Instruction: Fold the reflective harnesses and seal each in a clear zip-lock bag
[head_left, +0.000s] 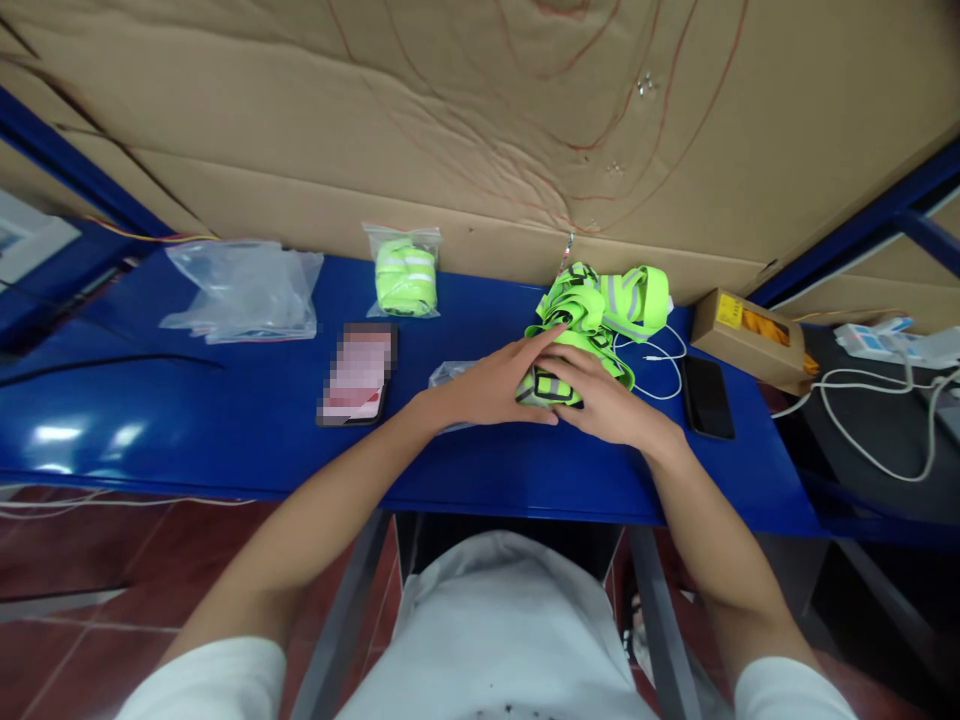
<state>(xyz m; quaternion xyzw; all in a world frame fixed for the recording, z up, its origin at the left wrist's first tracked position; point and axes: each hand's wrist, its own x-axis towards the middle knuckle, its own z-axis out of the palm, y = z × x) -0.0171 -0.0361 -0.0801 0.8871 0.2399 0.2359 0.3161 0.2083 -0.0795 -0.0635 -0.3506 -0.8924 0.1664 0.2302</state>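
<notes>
My left hand (499, 385) and my right hand (596, 390) come together around a folded neon-green reflective strap (553, 386) with black buckles. Both hands wrap it from the sides, and part of it is hidden behind my fingers. Right behind them lies a heap of similar green straps (581, 310) with silver stripes, one loop (645, 302) standing up at its right. Under my left wrist, a clear plastic bag (448, 373) lies partly covered on the blue table.
On the blue table (247, 420) lie a stack of clear zip bags (251, 290), a bagged green strap (406, 275) and a lit phone (358, 373). To the right are a dark phone (709, 397), a white cable (679, 375) and a cardboard box (750, 340). A cardboard wall (465, 150) rises behind.
</notes>
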